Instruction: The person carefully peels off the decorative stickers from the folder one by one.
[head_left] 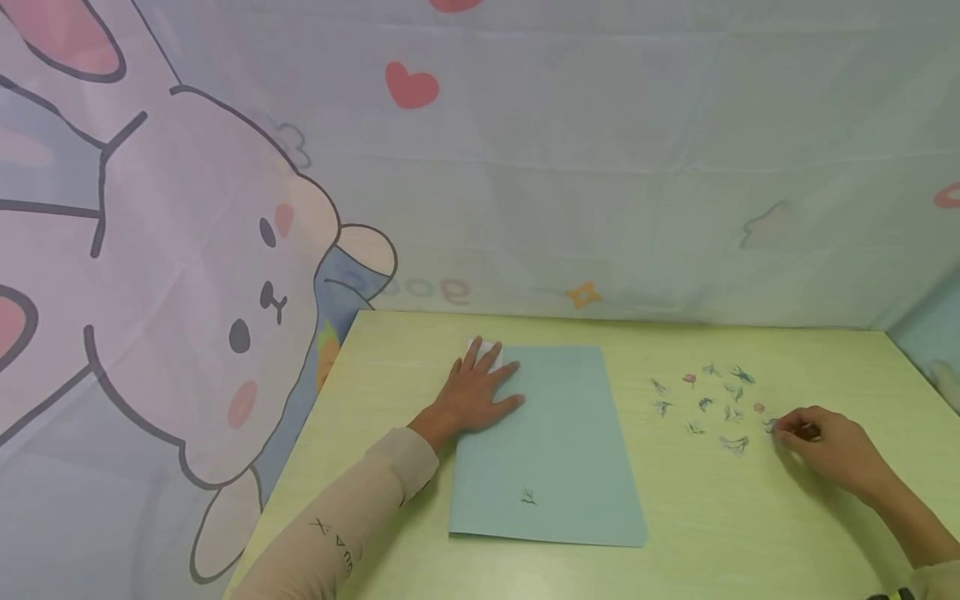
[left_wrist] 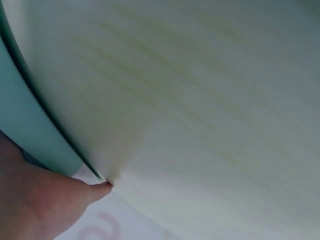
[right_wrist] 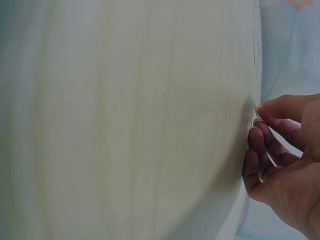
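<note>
My left hand (head_left: 474, 398) lies with spread fingers on the upper left of a pale blue-green sheet of paper (head_left: 547, 442). Under its fingertips is a small white piece of paper (head_left: 492, 360), partly covered. One small leafy sticker (head_left: 528, 497) sits low on the sheet. To the right, my right hand (head_left: 831, 446) pinches a small grey-blue sticker (head_left: 769, 426) between thumb and forefinger, close to the tabletop. In the right wrist view a tiny pale edge (right_wrist: 257, 120) shows at the fingertips; the piece's details are too small to tell.
Several small plant-like stickers (head_left: 734, 445) lie scattered on the pale yellow table (head_left: 390, 383), between the sheet and my right hand. Among them are a pink flower sticker (head_left: 689, 380) and an orange one (head_left: 759, 408). A printed cloth (head_left: 600, 167) hangs behind the table.
</note>
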